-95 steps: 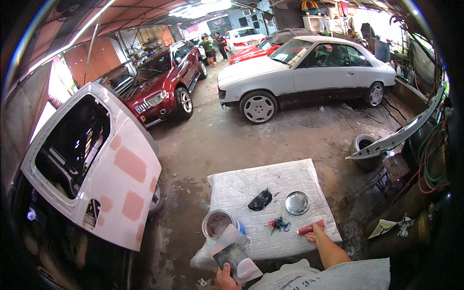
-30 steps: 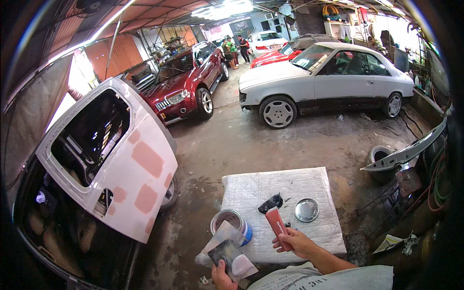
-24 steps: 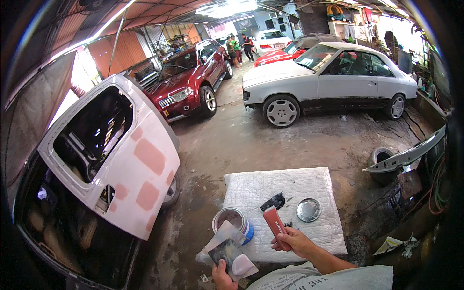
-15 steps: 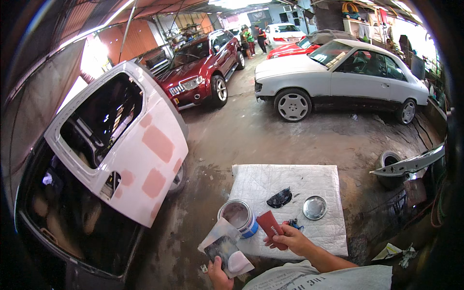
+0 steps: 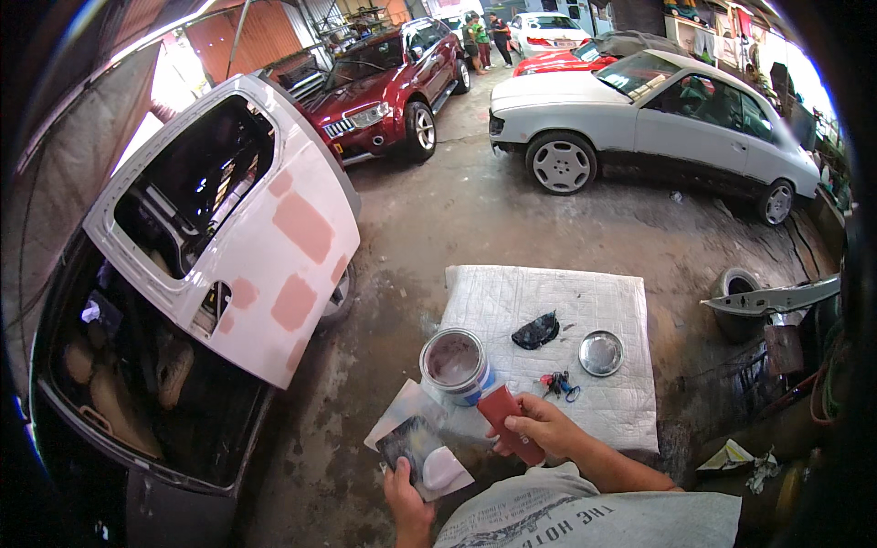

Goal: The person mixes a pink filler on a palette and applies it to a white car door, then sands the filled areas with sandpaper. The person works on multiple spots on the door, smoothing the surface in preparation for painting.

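Observation:
My left hand (image 5: 403,490) grips the near edge of a thin mixing board (image 5: 408,445), pale with a dark, smeared middle. A mound of pale pink body filler (image 5: 442,468) lies on it. In my right hand (image 5: 541,425) is a flat red rectangular piece (image 5: 501,416) with pale print, held between thumb and fingers; its exact kind cannot be told. Just beyond the board stands an open round can (image 5: 454,363) with a blue label and greyish-pink contents. Its round metal lid (image 5: 600,353) lies apart to the right.
The can stands on a white quilted cover (image 5: 539,297), with a black scrap (image 5: 535,331) and small red and blue items (image 5: 559,384). A van body panel with pink patches (image 5: 306,233) is at left. Beyond are a dark red SUV (image 5: 384,100), a white coupe (image 5: 639,110) and several people.
The view has tilted down, so the floor things sit higher in it. My right hand has turned the red piece slightly and moved it nearer my body. Both hands keep their holds.

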{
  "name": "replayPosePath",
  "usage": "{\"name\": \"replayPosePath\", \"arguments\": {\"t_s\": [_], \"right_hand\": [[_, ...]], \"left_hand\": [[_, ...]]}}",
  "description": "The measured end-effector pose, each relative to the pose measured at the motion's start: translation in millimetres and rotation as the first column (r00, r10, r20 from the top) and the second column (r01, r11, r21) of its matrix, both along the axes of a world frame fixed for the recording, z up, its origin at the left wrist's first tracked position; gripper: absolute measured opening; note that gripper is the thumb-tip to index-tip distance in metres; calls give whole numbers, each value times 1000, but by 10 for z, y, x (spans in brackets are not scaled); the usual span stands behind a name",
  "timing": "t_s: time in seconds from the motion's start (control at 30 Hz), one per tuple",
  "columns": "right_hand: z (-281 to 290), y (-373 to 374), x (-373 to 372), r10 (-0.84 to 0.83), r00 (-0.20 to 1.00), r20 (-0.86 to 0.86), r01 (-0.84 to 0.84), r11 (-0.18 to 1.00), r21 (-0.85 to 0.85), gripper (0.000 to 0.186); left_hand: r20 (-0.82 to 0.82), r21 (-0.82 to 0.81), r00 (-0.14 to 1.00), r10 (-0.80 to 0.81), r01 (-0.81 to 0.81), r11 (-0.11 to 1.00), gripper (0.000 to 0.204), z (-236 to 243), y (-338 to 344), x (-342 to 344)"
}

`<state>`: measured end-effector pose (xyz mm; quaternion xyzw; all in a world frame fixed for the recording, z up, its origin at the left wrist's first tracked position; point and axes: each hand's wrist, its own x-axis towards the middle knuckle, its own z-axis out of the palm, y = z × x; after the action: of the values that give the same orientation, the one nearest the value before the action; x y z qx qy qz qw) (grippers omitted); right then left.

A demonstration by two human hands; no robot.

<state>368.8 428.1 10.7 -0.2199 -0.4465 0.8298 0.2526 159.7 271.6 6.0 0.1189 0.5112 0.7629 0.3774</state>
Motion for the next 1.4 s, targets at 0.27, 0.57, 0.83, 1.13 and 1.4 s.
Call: {"name": "replayPosePath", "arguments": {"t_s": [0.27,0.57,0.83,1.13,1.4], "right_hand": [[169,-617,-405,49,996,79,-49,999,-2,31],[207,-1336,-741,43,985,165,-39,999,-28,37],[324,-1676,-1048,86,911,403,-142,983,113,31],[363,-1826,-1371,138,708,692,-437,856,276,26],[616,-1953,-1464,32,577,816,-625,661,416,25]], "left_hand": [[40,46,998,-56,55,997,38,-201,-582,-442],[154,-37,980,-126,133,990,39,-551,-1344,-767],[71,-138,977,-200,208,968,32,-696,-1672,-908],[6,-89,950,-311,310,946,30,-558,-1852,-924],[173,-47,925,-338,350,935,31,-597,-1878,-919]]}}
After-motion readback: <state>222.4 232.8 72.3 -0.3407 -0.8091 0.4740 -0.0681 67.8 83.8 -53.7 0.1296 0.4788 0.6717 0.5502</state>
